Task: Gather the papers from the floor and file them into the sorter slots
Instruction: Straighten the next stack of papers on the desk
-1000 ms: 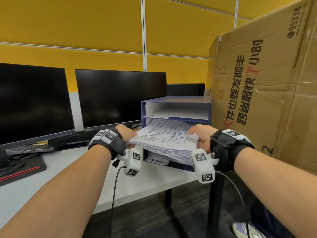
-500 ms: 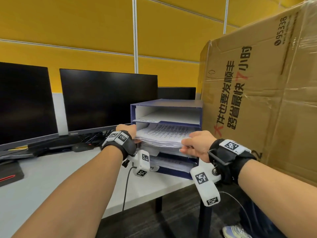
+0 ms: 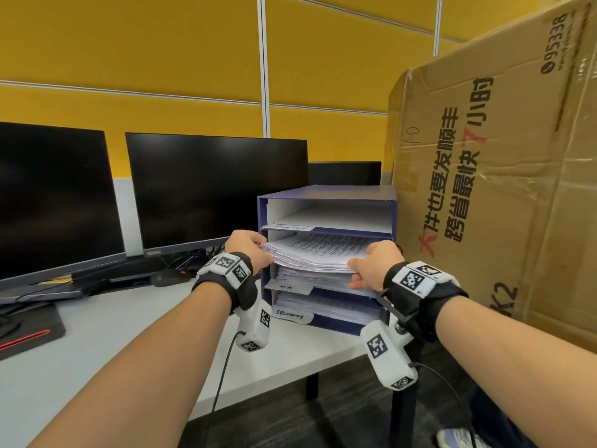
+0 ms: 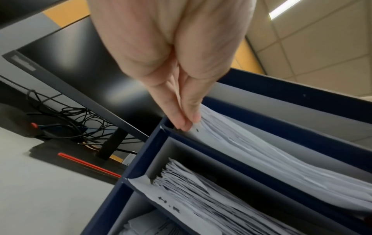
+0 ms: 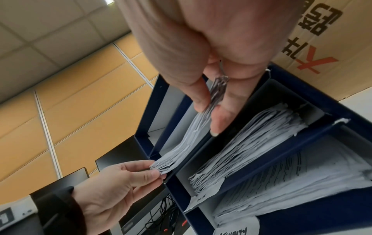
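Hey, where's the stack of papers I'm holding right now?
In the head view the paper stack sits partway into the second slot from the top of the blue sorter, pinched between your left hand and right hand.

- Both forearms bare, no sleeves.
- left hand (image 3: pixel 244 245): black wrist strap (image 3: pixel 223 279), white pad on top with two black-and-white square markers.
- White camera pod (image 3: pixel 255 328) hangs under the left wrist, markers on side and end, thin black cable (image 3: pixel 223 379) trailing down.
- right hand (image 3: pixel 376 265): same black strap (image 3: pixel 426 297), white marker pad, white pod (image 3: pixel 387 357) with markers, thin black cable.
- Blue-and-white shoe (image 3: pixel 458 439) at bottom edge.
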The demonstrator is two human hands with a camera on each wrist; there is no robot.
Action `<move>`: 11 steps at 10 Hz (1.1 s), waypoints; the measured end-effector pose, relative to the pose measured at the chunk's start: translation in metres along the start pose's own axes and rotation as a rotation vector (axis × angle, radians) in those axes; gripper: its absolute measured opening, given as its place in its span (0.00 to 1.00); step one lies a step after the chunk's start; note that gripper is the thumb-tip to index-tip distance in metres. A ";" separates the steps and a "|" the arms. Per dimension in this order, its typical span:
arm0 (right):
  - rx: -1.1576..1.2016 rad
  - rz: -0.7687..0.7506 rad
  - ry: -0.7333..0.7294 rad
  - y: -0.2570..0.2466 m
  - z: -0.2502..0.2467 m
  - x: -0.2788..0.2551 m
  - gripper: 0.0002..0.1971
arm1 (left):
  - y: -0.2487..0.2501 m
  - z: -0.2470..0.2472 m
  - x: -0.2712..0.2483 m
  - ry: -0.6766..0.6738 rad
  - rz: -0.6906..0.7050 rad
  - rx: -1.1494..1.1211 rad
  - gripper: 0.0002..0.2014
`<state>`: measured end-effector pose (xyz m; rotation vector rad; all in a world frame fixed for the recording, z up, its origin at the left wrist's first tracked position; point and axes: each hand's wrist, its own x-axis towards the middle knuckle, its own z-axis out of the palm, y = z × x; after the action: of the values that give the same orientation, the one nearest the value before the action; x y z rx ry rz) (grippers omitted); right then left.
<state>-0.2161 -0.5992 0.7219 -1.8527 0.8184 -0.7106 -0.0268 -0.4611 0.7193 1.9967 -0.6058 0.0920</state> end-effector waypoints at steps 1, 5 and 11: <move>-0.019 0.009 0.006 -0.001 0.003 0.005 0.17 | 0.006 0.005 -0.003 0.029 0.003 0.003 0.21; -0.673 0.065 -0.020 -0.033 -0.001 -0.019 0.17 | 0.020 0.012 -0.001 -0.003 0.057 0.324 0.12; -1.043 -0.272 -0.216 -0.013 -0.021 -0.028 0.24 | 0.037 -0.006 -0.020 -0.402 0.096 0.613 0.24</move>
<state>-0.2460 -0.5840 0.7385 -2.9527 0.8735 -0.2031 -0.0599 -0.4623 0.7462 2.6059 -1.0221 -0.0796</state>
